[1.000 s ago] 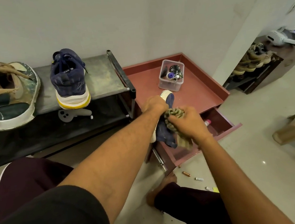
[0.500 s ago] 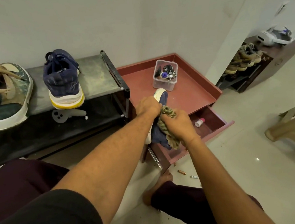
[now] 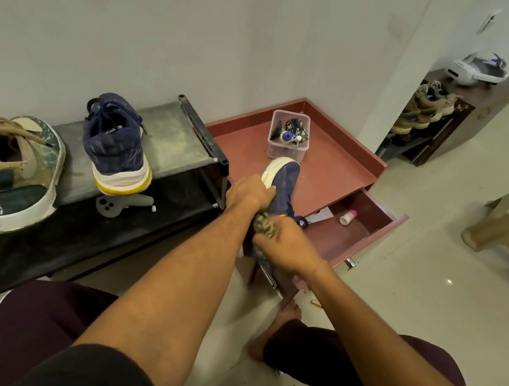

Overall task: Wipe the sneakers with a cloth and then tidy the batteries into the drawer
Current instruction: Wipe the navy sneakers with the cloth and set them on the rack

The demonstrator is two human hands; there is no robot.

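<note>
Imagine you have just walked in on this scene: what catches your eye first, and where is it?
First, at the centre, the left hand grips a navy sneaker while the right hand presses a cloth against it. Below them a reddish drawer stands open. To the left, its matching sneaker sits on a dark shelf.

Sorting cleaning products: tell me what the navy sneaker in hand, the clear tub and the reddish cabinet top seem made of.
Navy sneaker: matte woven fabric upper, pale sole probably foam or rubber.
Clear square tub: see-through, glossy-rimmed, so likely plastic.
Reddish-brown cabinet top: smooth, uniform, faintly sheened; probably laminate or painted board.
</note>
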